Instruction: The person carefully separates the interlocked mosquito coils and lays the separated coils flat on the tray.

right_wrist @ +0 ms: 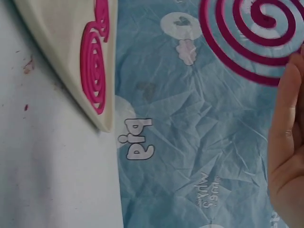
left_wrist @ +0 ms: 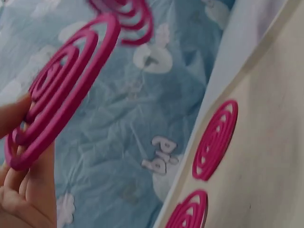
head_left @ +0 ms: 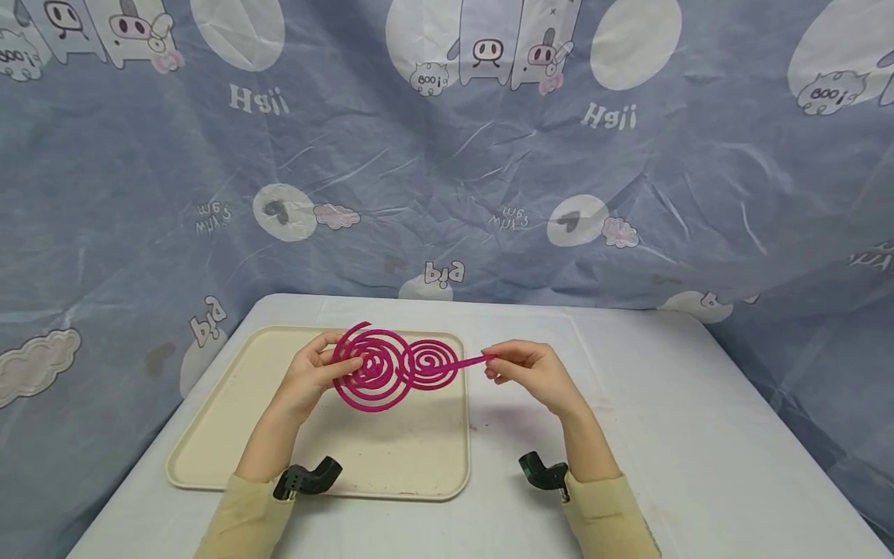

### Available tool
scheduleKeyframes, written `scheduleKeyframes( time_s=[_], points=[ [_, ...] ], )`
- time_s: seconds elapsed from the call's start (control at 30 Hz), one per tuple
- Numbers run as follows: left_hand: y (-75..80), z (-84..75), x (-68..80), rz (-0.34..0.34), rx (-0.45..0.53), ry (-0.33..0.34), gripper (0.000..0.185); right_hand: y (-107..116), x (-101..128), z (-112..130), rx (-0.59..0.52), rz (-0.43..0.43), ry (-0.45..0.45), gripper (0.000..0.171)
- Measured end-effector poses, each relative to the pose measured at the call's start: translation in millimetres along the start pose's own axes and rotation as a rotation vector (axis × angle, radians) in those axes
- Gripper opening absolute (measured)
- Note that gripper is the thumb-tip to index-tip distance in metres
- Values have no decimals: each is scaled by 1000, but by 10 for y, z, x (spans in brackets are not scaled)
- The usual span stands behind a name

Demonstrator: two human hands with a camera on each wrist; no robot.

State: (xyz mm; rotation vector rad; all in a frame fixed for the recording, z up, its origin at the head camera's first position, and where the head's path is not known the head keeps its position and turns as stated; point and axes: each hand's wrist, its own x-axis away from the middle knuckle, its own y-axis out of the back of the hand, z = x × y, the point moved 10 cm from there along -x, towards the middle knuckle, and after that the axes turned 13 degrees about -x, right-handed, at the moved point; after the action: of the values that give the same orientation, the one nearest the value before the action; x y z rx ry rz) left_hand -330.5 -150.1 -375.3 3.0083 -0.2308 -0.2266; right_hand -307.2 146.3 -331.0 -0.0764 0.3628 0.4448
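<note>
Two pink spiral coils, joined, are held above the cream tray [head_left: 230, 435] on the tabletop [head_left: 663, 435]. Left hand [head_left: 307, 380] grips the larger coil [head_left: 369, 369]; right hand [head_left: 534, 374] pinches the straight tail [head_left: 471, 362] of the smaller coil [head_left: 433, 363].

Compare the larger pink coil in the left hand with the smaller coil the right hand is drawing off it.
The larger pink coil has more rings and is gripped by the left hand at its edge. The smaller coil has fewer rings, sits to the right, and ends in a straight tail pinched by the right hand. Both are magenta spirals, held above the cream tray, overlapping where they meet.
</note>
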Motion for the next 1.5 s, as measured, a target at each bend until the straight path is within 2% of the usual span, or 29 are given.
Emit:
scheduleKeyframes(
  time_s=[0.2,0.33,0.53,0.83,0.97,1.13,1.23,1.33,1.43,1.5],
  points=[
    [135,192,-15,114,-74,37,44,-131,-48,-230,52,114,-27,15],
    [215,337,-27,157,-131,77,44,-201,-67,-448,44,145,-119,21],
    [298,585,-27,240,-151,124,44,-254,-46,-783,14,128,-286,32],
    [262,868,27,374,-114,176,46,-284,-46,-1059,-13,79,-345,32],
    [273,926,35,367,-142,184,47,-293,-38,-1160,-8,64,-390,30],
    [334,949,21,297,-296,178,39,-303,-23,-1234,29,48,-426,30],
    [369,913,17,246,-409,165,33,-305,-21,-1216,52,29,-418,29],
    [406,874,12,191,-483,177,27,-301,-19,-1198,92,12,-408,27],
    [411,820,8,167,-511,178,26,-291,-20,-1188,151,5,-401,22],
    [408,784,6,160,-524,174,26,-285,-25,-1161,227,8,-385,19]
  ],
)
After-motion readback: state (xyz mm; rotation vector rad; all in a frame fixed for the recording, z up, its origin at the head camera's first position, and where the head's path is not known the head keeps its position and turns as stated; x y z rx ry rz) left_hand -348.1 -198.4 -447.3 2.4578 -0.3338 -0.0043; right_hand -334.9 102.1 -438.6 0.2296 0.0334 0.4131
